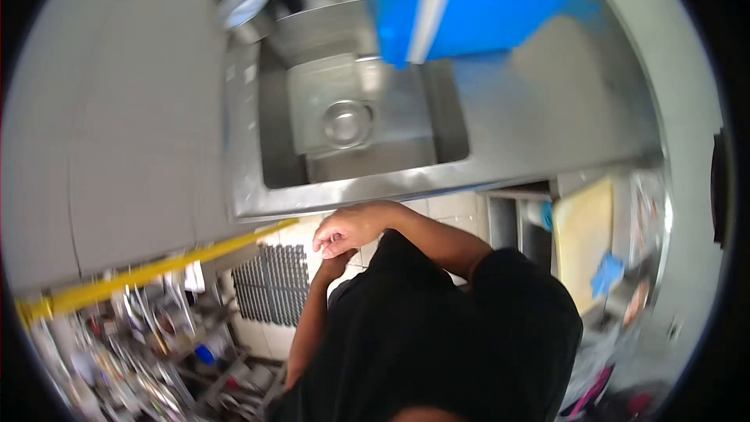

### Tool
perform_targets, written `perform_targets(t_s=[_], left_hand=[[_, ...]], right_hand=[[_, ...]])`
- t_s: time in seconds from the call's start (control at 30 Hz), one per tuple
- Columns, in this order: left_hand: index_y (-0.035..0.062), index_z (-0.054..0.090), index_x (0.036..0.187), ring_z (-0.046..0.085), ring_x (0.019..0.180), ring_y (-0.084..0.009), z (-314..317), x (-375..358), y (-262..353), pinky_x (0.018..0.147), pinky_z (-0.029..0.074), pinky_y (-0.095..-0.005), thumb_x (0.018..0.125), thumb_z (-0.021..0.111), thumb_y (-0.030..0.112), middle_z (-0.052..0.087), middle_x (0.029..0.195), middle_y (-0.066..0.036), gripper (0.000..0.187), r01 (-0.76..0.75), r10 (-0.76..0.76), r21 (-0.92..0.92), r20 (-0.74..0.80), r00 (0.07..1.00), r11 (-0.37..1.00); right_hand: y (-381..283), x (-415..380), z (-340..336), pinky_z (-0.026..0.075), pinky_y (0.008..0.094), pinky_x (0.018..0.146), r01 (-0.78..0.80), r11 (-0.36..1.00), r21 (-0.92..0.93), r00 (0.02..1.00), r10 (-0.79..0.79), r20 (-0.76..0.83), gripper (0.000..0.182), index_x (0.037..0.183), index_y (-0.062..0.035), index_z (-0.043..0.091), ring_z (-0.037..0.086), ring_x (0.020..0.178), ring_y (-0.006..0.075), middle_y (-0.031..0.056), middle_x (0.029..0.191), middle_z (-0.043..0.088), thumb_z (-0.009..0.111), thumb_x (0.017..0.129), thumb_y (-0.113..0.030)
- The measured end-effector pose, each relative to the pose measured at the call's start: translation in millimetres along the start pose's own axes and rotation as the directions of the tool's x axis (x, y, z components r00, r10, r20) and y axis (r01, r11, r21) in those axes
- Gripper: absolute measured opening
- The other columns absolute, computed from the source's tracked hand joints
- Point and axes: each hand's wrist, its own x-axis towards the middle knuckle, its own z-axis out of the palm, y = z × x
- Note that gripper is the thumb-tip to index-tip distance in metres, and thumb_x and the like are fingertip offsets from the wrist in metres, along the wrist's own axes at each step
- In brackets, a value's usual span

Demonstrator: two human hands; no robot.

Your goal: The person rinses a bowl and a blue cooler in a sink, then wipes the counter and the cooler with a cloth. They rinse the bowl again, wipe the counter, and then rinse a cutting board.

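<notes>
My right hand (349, 228) is just in front of the sink's front edge, held across my body above my left hand. Its fingers are loosely bent and somewhat apart, and nothing shows in them. Below it, my left hand (336, 267) overlaps with it in this view; its fingers are mostly hidden. The steel sink (367, 187) lies beyond both hands, and a round metal bowl or drain part (346, 123) shows in its basin.
A blue panel with a white stripe (484, 0) covers part of the counter (562, 109). At the back left stands a metal container (248, 12). A yellow bar (156, 270) and crowded shelves (156, 344) are at left. A dark grid mat (272, 285) lies on the floor.
</notes>
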Motion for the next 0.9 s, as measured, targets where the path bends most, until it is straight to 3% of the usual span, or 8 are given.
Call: perform_targets(t_s=[0.13, 0.17, 0.2, 0.43, 0.53, 0.67, 0.73, 0.9], left_hand=[[-0.0011, 0.056, 0.105, 0.056, 0.095, -0.0324, -16, -38, -87, 0.08, 0.047, -0.0389, 0.073, 0.051, -0.005, 0.054, 0.108, -0.02, 0.033, 0.081, -0.086, 0.073, 0.061, 0.994, 0.994], [-0.0013, 0.053, 0.108, 0.053, 0.099, -0.0357, -19, -46, -118, 0.084, 0.045, -0.0417, 0.073, 0.052, -0.004, 0.054, 0.107, -0.022, 0.035, -0.286, 0.243, 0.469, 0.152, 0.958, 0.835], [-0.0027, 0.05, 0.111, 0.049, 0.105, -0.0392, -26, -38, -122, 0.089, 0.043, -0.0432, 0.075, 0.058, 0.009, 0.053, 0.109, -0.024, 0.039, -0.261, -0.025, 0.649, 0.396, 0.918, 0.715], [-0.0031, 0.049, 0.113, 0.051, 0.106, -0.0397, -11, -40, -185, 0.089, 0.042, -0.0428, 0.083, 0.055, 0.04, 0.053, 0.113, -0.028, 0.053, 0.076, -0.35, 0.573, 0.385, 0.854, 0.816], [-0.0028, 0.053, 0.113, 0.052, 0.106, -0.0393, -6, -40, -145, 0.088, 0.043, -0.0422, 0.084, 0.052, 0.041, 0.057, 0.109, -0.026, 0.052, -0.076, -0.126, 0.54, 0.327, 0.937, 0.838], [-0.001, 0.054, 0.113, 0.058, 0.1, -0.0306, -17, -53, -72, 0.085, 0.046, -0.0356, 0.084, 0.055, 0.036, 0.059, 0.109, -0.021, 0.047, -0.067, -0.104, 0.38, 0.411, 0.906, 0.923], [0.0029, 0.049, 0.122, 0.058, 0.098, -0.0211, -40, -71, -11, 0.081, 0.047, -0.0311, 0.088, 0.054, 0.033, 0.06, 0.109, -0.013, 0.046, 0.143, -0.213, 0.161, 0.623, 0.753, 0.977], [0.0046, 0.039, 0.131, 0.057, 0.102, -0.0175, -109, -97, 85, 0.077, 0.045, -0.0278, 0.092, 0.048, 0.022, 0.059, 0.112, -0.01, 0.043, -0.029, 0.195, -0.245, 0.69, 0.697, 0.969]], right_hand=[[-30, -77, -29, 0.045, 0.0326, 0.073, -0.065, 0.998, -0.007, 0.963, 0.06, -0.264, 0.031, 0.108, -0.0019, 0.057, 0.058, 0.084, 0.0205, 0.0097, 0.092, 0.062, 0.059, 0.086, -0.024], [-39, -107, -26, 0.045, 0.0332, 0.069, -0.075, 0.985, -0.157, 0.915, 0.005, -0.404, 0.03, 0.107, -0.0017, 0.057, 0.058, 0.081, 0.0208, 0.0095, 0.09, 0.061, 0.058, 0.087, -0.023], [-42, -142, -18, 0.046, 0.0325, 0.072, -0.118, 0.984, -0.133, 0.834, 0.026, -0.551, 0.03, 0.107, -0.0029, 0.058, 0.058, 0.084, 0.0207, 0.0099, 0.092, 0.062, 0.055, 0.088, -0.026], [-129, -342, 162, 0.047, 0.0355, 0.074, -0.756, 0.428, 0.495, -0.5, 0.11, -0.859, 0.028, 0.097, 0.0007, 0.062, 0.06, 0.084, 0.0256, 0.0153, 0.088, 0.063, 0.058, 0.085, -0.024], [-73, -497, 255, 0.045, 0.0394, 0.074, -0.776, -0.05, 0.628, -0.626, -0.049, -0.778, 0.029, 0.089, 0.001, 0.061, 0.059, 0.085, 0.0326, 0.0195, 0.091, 0.062, 0.059, 0.083, -0.028], [-2, -655, 315, 0.049, 0.0386, 0.07, -0.798, 0.302, 0.522, -0.582, -0.161, -0.797, 0.054, 0.129, -0.0081, 0.044, 0.062, 0.086, 0.0288, 0.0176, 0.106, 0.06, 0.055, 0.086, -0.038], [-39, -598, 292, 0.033, 0.0276, 0.031, -0.13, 0.555, 0.821, -0.9, 0.282, -0.333, 0.069, 0.137, -0.0072, 0.027, 0.049, 0.042, 0.0172, 0.0132, 0.08, 0.058, 0.057, 0.085, -0.04], [-12, -628, 298, 0.03, 0.0238, 0.031, -0.256, 0.637, 0.727, -0.898, 0.121, -0.423, 0.066, 0.133, -0.0114, 0.029, 0.049, 0.042, 0.0148, 0.0092, 0.076, 0.055, 0.058, 0.084, -0.044]])
